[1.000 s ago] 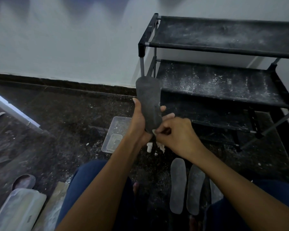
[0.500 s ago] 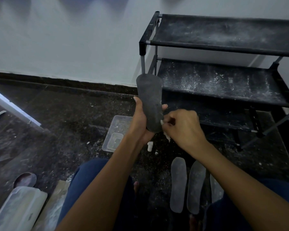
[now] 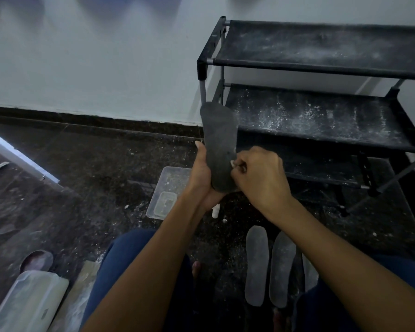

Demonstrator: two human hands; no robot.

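A dark grey shoe insole [image 3: 219,140] stands upright in front of me, its lower end gripped by my left hand [image 3: 203,178]. My right hand [image 3: 261,180] has its fingers curled and pinches a small white piece [image 3: 233,163] against the insole's right edge. On the floor below lie other grey insoles [image 3: 256,264], side by side between my knees.
A black dusty shoe rack [image 3: 321,68] with three shelves stands at the right against the white wall. A clear plastic container [image 3: 165,192] sits on the dark speckled floor. White crumbs [image 3: 215,212] lie under my hands. A pale lidded box [image 3: 27,303] and a spoon-like scoop [image 3: 37,259] are at lower left.
My right hand with the white piece has slid upward along the insole's right edge. My left hand keeps holding the insole, which has shifted only slightly.
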